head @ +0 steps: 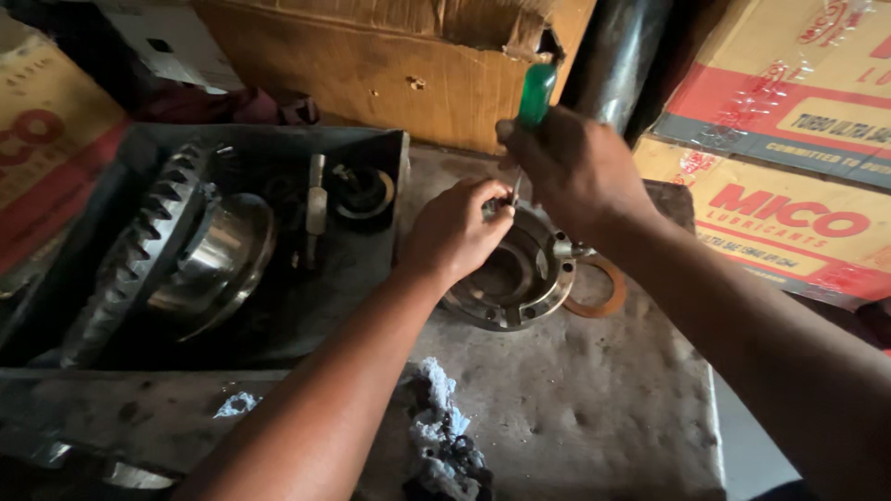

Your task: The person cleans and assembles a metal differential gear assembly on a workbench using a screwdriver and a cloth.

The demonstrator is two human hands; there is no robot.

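left hand (455,232) pinching the round metal housing (515,274) rim, steadying it | right hand (571,172) gripping green-handled screwdriver (532,111), tip down beside left fingers | copper washer (599,288) parked just right of it

Dim workshop light, warmer toward 1 o'clock. Glare on the shiny bowl-shaped steel gear housing (218,255) at 9 o'clock. Deep shadow at 7 o'clock and 11 o'clock. Edges soft, slightly bowed; forearms blurred.
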